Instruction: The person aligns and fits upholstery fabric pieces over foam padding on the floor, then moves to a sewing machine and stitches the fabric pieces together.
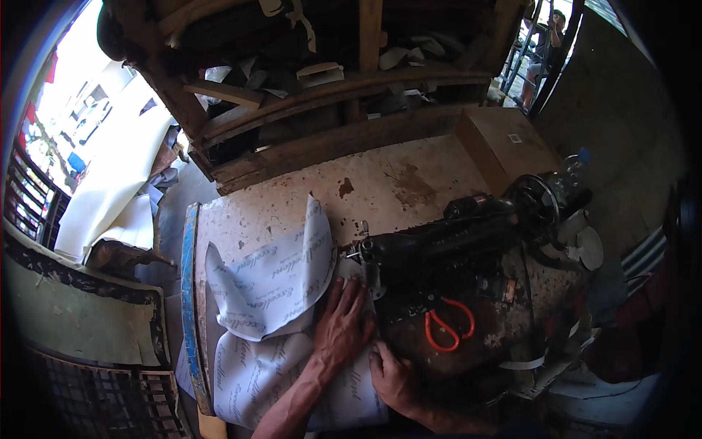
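White material printed with grey "Excellent" lettering (281,282) lies over the left part of the worn table, one corner folded upward. My left hand (342,322) rests flat on it, fingers stretched towards the needle end of a black sewing machine (446,241). Close by on the right, my right hand (393,377) has its fingers curled at the material's right edge, thumb and forefinger together on that edge. Red-handled scissors (444,338) lie on the table to the right of my hands, below the machine.
A cardboard box (504,143) and a plastic bottle (569,175) stand behind the machine's handwheel (537,208). A wooden shelf frame (344,91) with scraps rises behind the table (292,194). A person (547,55) is far off at the upper right.
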Tool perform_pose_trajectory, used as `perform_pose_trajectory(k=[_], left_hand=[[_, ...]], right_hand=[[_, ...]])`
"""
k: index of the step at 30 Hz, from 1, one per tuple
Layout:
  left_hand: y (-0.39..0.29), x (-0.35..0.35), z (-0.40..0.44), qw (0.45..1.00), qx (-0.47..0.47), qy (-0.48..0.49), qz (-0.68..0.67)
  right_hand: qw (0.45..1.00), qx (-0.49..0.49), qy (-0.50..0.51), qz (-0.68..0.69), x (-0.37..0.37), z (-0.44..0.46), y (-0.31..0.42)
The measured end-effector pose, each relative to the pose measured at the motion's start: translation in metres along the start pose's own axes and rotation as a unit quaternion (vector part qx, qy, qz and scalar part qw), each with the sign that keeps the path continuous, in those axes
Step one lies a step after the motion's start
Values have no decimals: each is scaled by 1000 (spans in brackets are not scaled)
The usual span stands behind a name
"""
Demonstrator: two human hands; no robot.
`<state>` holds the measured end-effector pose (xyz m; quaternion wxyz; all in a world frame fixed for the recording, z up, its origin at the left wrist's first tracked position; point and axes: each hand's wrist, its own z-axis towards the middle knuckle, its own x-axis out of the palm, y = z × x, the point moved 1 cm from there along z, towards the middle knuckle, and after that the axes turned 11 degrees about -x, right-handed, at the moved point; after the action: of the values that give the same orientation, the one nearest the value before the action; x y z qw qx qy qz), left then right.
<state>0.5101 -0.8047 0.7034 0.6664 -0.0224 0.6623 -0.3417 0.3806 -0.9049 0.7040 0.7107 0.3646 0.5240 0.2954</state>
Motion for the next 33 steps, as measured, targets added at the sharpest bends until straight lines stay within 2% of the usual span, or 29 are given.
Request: perform_pose_trajectory(k=[2, 5, 8, 14, 17, 21, 23, 25, 26, 27, 28, 29, 30, 31, 33], left_hand=[[-3, 0, -2, 1000, 7, -1, 5], [-3, 0, -3, 1000, 8, 4, 8], [-1, -1, -6, 1000, 10, 5, 18], [6, -2, 8, 1000, 29, 5, -6], [9, 0, 8, 999, 35, 12, -22], [6, 0, 4, 999, 51, 3, 6], [7, 2, 2, 999, 53, 6, 12], [6, 2, 2, 999, 50, 10, 8], [7, 1, 3, 999, 45, 17, 9], [8, 0, 3, 999, 45, 15, 7], [8, 0, 3, 999, 42, 18, 3], [8, 1, 3, 999, 39, 20, -1], [7, 0, 2, 999, 41, 22, -5], [7, -1, 2, 999, 41, 17, -7], [5, -4, 2, 999, 37, 5, -23]], right_hand=[[1000, -24, -12, 12, -6, -4, -1], [999, 19, 24, -7, -7, 1, -2], [1000, -7, -20, 20, -5, 2, -2], [1000, 2, 16, 3, -7, 15, -2], [999, 43, 13, 12, -2, 19, -5], [1000, 12, 5, 11, -10, 16, -1], [990, 54, 128, -17, -29, 17, 10], [995, -63, 75, -13, -55, 26, 4], [997, -76, 15, -24, -93, 45, 30], [975, -153, -62, -149, -128, 66, 21], [946, -191, -220, -139, -156, 94, 22], [902, -168, -316, -241, -191, 124, 21], [842, -195, -356, -354, -222, 159, 12], [783, -224, -340, -470, -256, 195, -16], [890, -16, -157, -427, -293, 256, -59]])
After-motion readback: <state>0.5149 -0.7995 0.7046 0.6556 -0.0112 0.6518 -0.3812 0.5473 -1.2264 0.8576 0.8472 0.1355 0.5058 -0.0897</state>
